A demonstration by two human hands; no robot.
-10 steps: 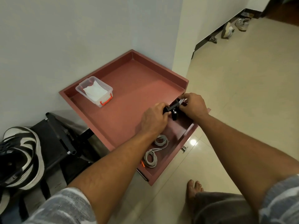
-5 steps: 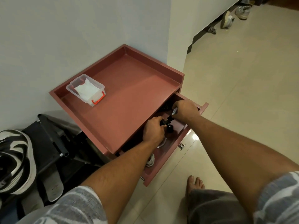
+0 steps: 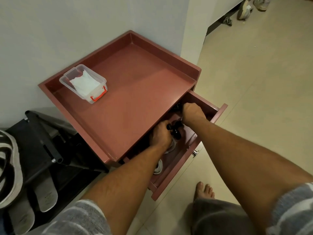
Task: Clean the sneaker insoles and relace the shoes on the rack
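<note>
Head camera shows a black-and-white sneaker [image 3: 8, 167] on the black rack [image 3: 43, 140], cut off at the left edge. 2 grey flat soles [image 3: 46, 192] lie under it. Their marks are too small to read. Both hands are in the open red drawer [image 3: 177, 172]. The left hand [image 3: 160, 135] grips a small black thing [image 3: 176, 133]. The right hand [image 3: 192, 112] is curled, but I cannot tell what it holds.

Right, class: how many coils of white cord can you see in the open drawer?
2. One coil lies just under the left hand; the other coil lies nearer the drawer front, beside the left forearm. The arms may hide more.
</note>
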